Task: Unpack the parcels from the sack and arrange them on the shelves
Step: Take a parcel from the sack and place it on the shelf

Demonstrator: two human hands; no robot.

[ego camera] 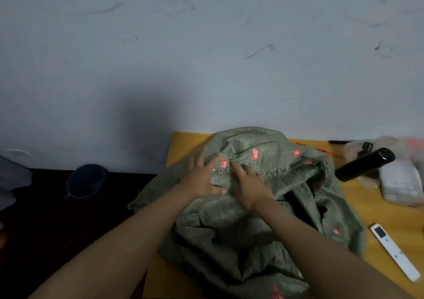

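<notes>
A crumpled olive-green woven sack [247, 234] with small red printed marks lies on a yellow table [371, 209]. My left hand [202, 177] lies on the sack's upper fold with fingers spread and straight. My right hand [249, 181] rests beside it on the same fold, fingers extended toward the frayed hem. A dark opening in the sack shows to the right of my right hand. What is inside the sack is hidden. A pale wrapped parcel [399, 184] lies on the table at the far right.
A black cylinder [364, 164] lies tilted to the right of the sack. A white remote-like device [393, 254] sits near the table's right front. A dark blue bucket [86, 180] stands on the dark floor at left. A scuffed white wall rises behind.
</notes>
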